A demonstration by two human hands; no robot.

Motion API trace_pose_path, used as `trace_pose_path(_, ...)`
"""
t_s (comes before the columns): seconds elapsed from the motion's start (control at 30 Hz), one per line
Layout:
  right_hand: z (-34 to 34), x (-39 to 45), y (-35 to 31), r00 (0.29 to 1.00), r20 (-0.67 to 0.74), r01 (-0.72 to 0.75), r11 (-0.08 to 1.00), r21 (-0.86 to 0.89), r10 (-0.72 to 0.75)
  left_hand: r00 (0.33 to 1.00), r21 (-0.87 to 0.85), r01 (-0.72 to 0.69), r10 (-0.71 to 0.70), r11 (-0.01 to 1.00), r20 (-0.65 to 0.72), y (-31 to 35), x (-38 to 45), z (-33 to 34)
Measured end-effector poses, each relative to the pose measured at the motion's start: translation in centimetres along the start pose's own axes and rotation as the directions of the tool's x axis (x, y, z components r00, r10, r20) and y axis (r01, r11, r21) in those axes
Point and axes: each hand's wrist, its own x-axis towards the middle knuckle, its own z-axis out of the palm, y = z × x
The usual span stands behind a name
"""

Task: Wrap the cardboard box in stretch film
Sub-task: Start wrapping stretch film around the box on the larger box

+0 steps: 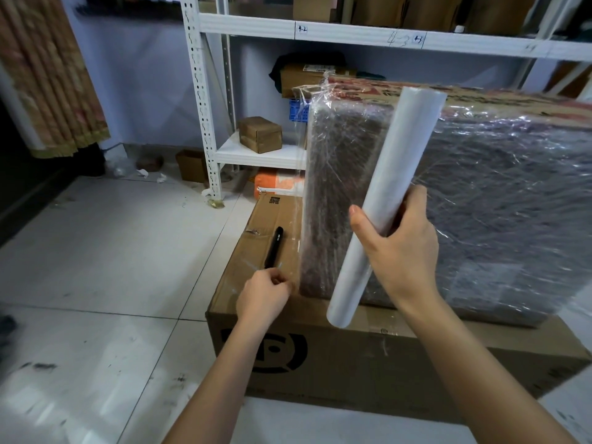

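Room: looks like a storeroom, pale tiled floor (96, 251) with scuff marks and bits of scrap along the wall.
Shelving: white metal rack (205, 100) across the top and centre of the frame, handwritten labels on the upper beam, a small brown carton (260, 134) on its low shelf and more cartons up top.
Upper left: a rolled bamboo-looking mat (48, 75) leaning against the wall.
Base: a big flat cardboard carton (352, 357) lying on the floor in the lower middle, printed logo on its near side, basically doing the job of a bench.
Cardboard box: the box being wrapped (480, 193) stands on edge on top of that carton, centre right, its near face and left end already under shiny, wrinkled film; red print shows along its top.
Film sheet: a clear stretch of film (301, 174) hangs off the box's left end, running down toward the lower hand.
Stretch film roll: white roll (384, 203), tilted, right in front of the box's left corner.
Right hand: (400, 248) wrapped round the roll's middle, thumb on the near side.
Left hand: (266, 293) lower centre, fingers curled, pinching the bottom edge of the loose film.
Marker: a black pen-like thing (274, 248) lies on the carton just above the left hand.
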Motion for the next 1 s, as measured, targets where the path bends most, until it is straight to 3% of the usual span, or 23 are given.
trace_pose_path(0.23,-0.1,0.0,0.0,1.0,-0.001,0.01,1.0,-0.029,-0.01,0.998,0.256,0.037,-0.051,0.966,0.049,3.6,1.2,-0.7)
trace_pose_path(0.37,-0.1,0.0,-0.1,1.0,-0.001,0.011,1.0,-0.028,-0.011,0.986,0.307,0.015,-0.065,0.952,0.151,4.6,1.9,-1.7)
trace_pose_path(0.43,-0.1,-0.1,-0.1,1.0,0.0,0.007,1.0,-0.025,-0.007,0.993,0.33,-0.022,-0.019,0.944,0.12,5.1,1.4,-1.7)
trace_pose_path(0.53,-0.1,0.0,-0.1,1.0,-0.003,0.01,1.0,-0.027,-0.01,0.993,0.496,-0.097,0.117,0.863,-0.009,5.7,0.1,-1.9)
trace_pose_path(0.6,-0.1,0.0,0.1,1.0,-0.001,0.016,1.0,-0.026,-0.016,0.941,0.375,-0.188,0.276,0.908,-0.197,5.4,-1.3,-1.9)
trace_pose_path(0.67,0.0,0.0,0.2,1.0,-0.005,0.021,1.0,-0.019,-0.021,0.894,-0.009,-0.321,0.3,0.947,-0.333,5.3,-3.8,-1.6)
trace_pose_path(0.7,0.1,0.0,0.2,1.0,-0.007,0.023,1.0,-0.019,-0.024,0.903,-0.235,-0.356,0.267,0.905,-0.338,5.5,-5.1,-1.2)
trace_pose_path(0.73,0.1,0.0,0.2,1.0,-0.009,0.025,0.999,-0.022,-0.025,0.926,-0.405,-0.352,0.249,0.844,-0.286,5.7,-6.2,-0.6)
trace_pose_path(0.8,0.2,0.0,0.2,1.0,-0.014,0.023,0.999,-0.026,-0.023,0.958,-0.576,-0.286,0.241,0.766,-0.154,5.7,-7.1,0.8)
trace_pose_path(1.0,0.1,0.0,0.3,1.0,-0.014,0.024,0.999,-0.029,-0.025,0.979,-0.768,-0.156,0.199,0.621,-0.038,5.3,-6.1,2.3)
